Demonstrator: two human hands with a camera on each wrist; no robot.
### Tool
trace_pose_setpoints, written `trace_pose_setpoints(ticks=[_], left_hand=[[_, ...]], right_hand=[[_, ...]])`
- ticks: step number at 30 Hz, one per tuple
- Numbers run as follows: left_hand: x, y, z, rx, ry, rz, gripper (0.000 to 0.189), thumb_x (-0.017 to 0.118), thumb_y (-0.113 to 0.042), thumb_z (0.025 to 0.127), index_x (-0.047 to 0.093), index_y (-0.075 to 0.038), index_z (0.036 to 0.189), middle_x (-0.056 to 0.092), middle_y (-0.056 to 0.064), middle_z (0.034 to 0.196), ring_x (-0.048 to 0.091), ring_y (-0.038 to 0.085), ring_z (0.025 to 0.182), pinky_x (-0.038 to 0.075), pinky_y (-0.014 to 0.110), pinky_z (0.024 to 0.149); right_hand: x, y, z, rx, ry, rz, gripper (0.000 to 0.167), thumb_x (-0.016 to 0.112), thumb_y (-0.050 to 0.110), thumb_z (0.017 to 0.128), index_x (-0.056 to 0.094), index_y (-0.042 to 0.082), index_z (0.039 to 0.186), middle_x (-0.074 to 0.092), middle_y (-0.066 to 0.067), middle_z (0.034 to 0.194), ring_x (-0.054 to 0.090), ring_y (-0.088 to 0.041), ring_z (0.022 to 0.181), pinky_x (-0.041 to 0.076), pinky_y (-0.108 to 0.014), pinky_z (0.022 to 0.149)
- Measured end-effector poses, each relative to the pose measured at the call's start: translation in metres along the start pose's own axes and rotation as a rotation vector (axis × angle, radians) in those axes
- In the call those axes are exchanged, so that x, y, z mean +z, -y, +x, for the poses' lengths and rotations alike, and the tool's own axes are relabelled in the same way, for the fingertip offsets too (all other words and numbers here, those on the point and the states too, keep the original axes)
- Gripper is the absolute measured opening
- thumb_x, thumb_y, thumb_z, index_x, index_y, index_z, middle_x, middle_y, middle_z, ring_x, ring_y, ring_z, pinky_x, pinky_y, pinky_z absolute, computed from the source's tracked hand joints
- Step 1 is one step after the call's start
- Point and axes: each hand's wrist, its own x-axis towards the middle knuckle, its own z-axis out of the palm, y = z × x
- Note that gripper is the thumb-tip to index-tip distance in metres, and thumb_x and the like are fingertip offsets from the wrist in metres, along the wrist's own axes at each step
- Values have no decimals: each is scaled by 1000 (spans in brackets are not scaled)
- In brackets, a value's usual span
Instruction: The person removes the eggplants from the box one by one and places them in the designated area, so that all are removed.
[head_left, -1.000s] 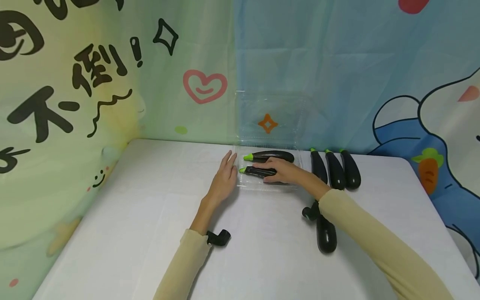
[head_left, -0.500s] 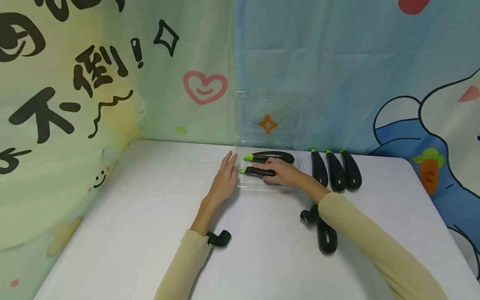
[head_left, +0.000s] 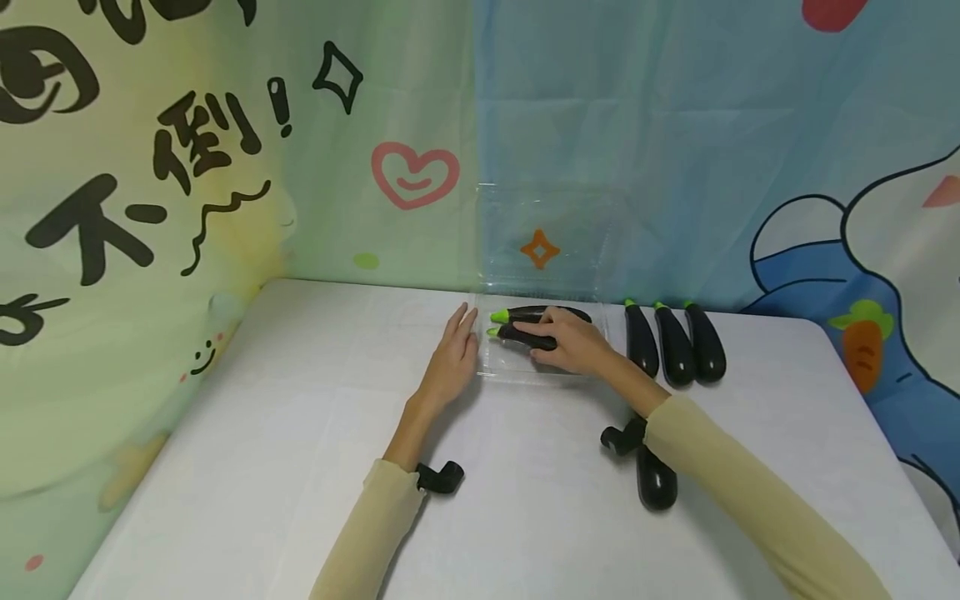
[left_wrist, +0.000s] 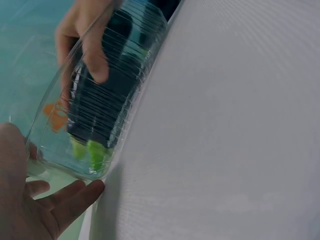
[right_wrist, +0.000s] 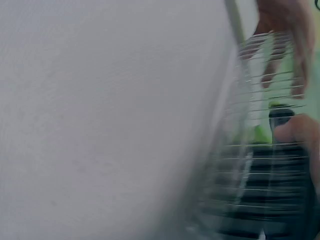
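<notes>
A clear plastic box (head_left: 491, 367) stands at the back of the table, its lid (head_left: 570, 208) raised. Inside it lie two dark eggplants with green stems, side by side. My right hand (head_left: 573, 343) grips the front eggplant (head_left: 513, 334), thumb and fingers around its body, close against the rear eggplant (head_left: 498, 317). My left hand (head_left: 448, 360) rests along the box's left end with straight fingers. In the left wrist view, the left fingertips (left_wrist: 95, 189) are right at the box's corner, and the eggplants show through the ribbed wall.
Right of the box, three more eggplants lie in a row: a near one (head_left: 641, 342), a middle one (head_left: 673, 350) and a far-right one (head_left: 705, 343). Another eggplant (head_left: 657, 482) lies partly under the right sleeve (head_left: 720, 467). A printed curtain (head_left: 697, 167) hangs behind the table.
The front eggplant has shifted back in the box toward the rear one, with my right hand moving slightly along. My left hand stays at the box's left end.
</notes>
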Motion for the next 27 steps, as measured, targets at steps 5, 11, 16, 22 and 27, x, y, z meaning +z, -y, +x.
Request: trace_pose_setpoints(ticks=[5,11,16,22,27], left_hand=[[0,0,0,10,-9,3,48,34,-17,103,35,-9,150,25,9,161,30,27,146,30,44,118],[0,-1,0,13,-14,6,47,35,-16,103,36,-8,150,25,8,161,31,27,146,31,44,118],[1,-1,1,19,-17,10,47,35,-15,103,36,-7,150,26,10,160,31,28,146,31,45,118],[0,0,0,7,-4,16,48,33,-17,103,35,-8,151,24,9,161,30,27,147,31,45,118],[1,0,-1,8,-6,18,48,33,-18,103,35,-8,151,24,9,161,30,27,147,31,44,118]], right_hand=[[-18,10,-9,33,-75,33,52,72,19,87,57,22,137,59,-11,106,50,-21,77,40,-30,57],[-35,24,-26,86,-106,70,54,69,20,88,53,19,141,56,-12,140,64,-35,105,48,-38,60],[-36,29,-44,169,-203,137,56,68,18,89,51,19,143,53,-10,144,60,-35,117,50,-38,63],[-35,29,-63,243,-285,243,57,67,14,90,48,14,144,49,-14,147,52,-38,127,50,-51,81],[-31,29,-76,262,-311,227,56,66,15,91,48,13,144,49,-15,147,58,-38,119,49,-46,74]])
